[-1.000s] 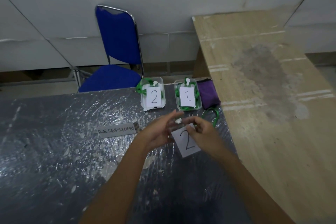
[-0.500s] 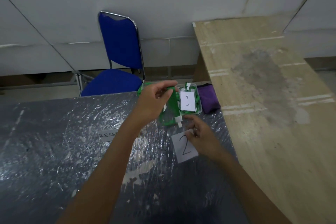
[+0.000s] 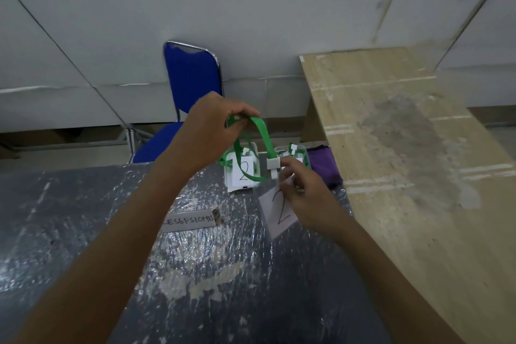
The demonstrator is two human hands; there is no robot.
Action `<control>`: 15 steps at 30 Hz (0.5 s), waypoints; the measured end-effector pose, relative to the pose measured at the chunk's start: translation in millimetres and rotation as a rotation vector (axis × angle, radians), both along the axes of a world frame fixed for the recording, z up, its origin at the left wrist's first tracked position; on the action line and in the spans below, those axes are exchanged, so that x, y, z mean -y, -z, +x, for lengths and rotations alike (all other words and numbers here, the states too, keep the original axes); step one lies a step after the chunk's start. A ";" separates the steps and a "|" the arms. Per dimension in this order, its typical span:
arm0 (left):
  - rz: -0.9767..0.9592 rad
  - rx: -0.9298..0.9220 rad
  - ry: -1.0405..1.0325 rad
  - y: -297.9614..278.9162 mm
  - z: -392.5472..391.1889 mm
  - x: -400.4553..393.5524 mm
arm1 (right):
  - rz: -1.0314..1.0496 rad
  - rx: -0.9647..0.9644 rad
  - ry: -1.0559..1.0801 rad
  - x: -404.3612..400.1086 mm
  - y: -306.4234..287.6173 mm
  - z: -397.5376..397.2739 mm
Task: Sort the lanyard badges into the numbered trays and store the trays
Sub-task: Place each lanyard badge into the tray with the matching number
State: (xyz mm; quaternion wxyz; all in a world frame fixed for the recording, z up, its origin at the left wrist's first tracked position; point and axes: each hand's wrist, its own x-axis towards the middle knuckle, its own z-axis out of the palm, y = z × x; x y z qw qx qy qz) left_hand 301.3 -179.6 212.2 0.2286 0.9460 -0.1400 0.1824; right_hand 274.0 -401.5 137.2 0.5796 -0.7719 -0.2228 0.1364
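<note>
Left hand [image 3: 215,131] pinches green lanyard [image 3: 262,134] aloft; right hand [image 3: 304,193] grips badge "2" [image 3: 279,212]. Tray "2" [image 3: 243,167] behind, partly obscured; blue chair [image 3: 192,78], purple cloth [image 3: 324,165], nameplate [image 3: 190,222] nearby.

Two clear trays stand at the far edge: one [image 3: 242,169] showing a "2" card, one [image 3: 303,151] to its right. One badge [image 3: 279,211] marked "2" on one green lanyard [image 3: 262,137]. One name strip [image 3: 190,222], one purple cloth [image 3: 325,167], one blue chair [image 3: 192,86], two hands.

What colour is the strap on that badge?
Green; the lanyard strap shows best in the head view.
</note>
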 end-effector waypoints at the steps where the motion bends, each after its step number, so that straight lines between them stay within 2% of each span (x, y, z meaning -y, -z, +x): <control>1: -0.020 0.004 -0.016 3.7 1.3 -0.6 | 0.011 0.006 0.002 -1.3 -3.2 0.8; 4: -0.214 -0.087 -0.104 13.8 -0.8 3.6 | 0.044 0.021 0.023 -5.7 -9.5 2.6; 8: -0.563 -0.333 -0.030 12.1 -13.6 18.8 | 0.034 0.082 0.108 -10.5 -11.5 6.6; 15: -0.722 -0.490 0.017 24.5 -24.4 31.3 | -0.009 0.083 0.193 -19.2 -9.0 13.8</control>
